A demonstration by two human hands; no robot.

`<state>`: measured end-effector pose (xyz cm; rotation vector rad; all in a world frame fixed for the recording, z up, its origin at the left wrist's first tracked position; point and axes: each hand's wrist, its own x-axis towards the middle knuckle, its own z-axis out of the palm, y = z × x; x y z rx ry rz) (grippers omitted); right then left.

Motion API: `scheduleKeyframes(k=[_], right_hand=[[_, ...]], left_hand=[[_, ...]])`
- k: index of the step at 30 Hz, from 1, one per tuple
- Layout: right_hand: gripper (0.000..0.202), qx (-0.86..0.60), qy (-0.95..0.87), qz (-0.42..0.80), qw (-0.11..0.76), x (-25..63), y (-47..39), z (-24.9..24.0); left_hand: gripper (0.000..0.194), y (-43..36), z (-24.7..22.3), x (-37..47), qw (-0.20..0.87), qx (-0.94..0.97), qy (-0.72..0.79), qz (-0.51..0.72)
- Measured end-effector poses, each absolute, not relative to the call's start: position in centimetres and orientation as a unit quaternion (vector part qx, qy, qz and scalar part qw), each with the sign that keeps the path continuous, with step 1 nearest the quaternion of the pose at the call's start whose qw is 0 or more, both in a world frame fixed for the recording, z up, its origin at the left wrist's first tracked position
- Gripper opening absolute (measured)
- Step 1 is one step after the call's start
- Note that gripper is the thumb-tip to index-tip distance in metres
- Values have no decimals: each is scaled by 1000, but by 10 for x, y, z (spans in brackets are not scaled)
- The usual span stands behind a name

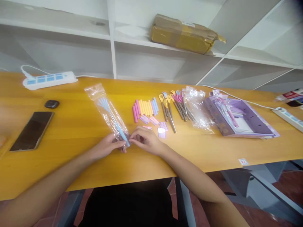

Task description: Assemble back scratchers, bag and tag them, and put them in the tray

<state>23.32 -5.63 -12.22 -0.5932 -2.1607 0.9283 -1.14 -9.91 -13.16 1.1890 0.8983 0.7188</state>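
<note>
1. Light-blue claw-headed back scratcher (121, 134) with a metal shaft and blue grip tube lies inside a clear plastic bag (94, 93), slanting above the yellow-brown wooden desk (94, 170), its claw pointing away from the wearer.
2. Left hand (109, 145) grasps the bagged handle near its end, thumb on top. Right hand (149, 140) brings its fingertips together at the bag's edge beside that handle end; whether they pinch the film cannot be told.
3. The bagging of this piece appears largely done: claw, shaft and grip all sit within the film. Whether the bag is sealed cannot be seen.
4. Just beyond the right hand, small printed pink and purple cards (154, 120) lie scattered below a row of loose pink, yellow and blue tubes (145, 107).
5. Farther right of the grip, bare-shafted scratchers with coloured claws (183, 110) lie grouped, outside any bag and seemingly lacking grip tubes, beside a pile of clear spare bags (197, 104).
6. Past that pile, a purple open box (265, 123) holds clear-wrapped pink items (228, 112), possibly finished pieces; their number is unclear.
</note>
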Motion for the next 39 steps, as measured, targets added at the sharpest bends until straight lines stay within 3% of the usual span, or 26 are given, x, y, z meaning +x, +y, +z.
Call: scheduleKeyframes(k=[6,34,39], right_hand=[[7,-236,-834,351,355,232,-59,-124],[11,-280,-823,339,360,232,-58,-128],[31,-310,-804,384,332,232,-56,-129]], left_hand=[[43,-101,-131,-10,683,525,398,316],[30,-99,-130,-10,654,554,429,284],[36,-99,-132,-9,658,552,425,286]])
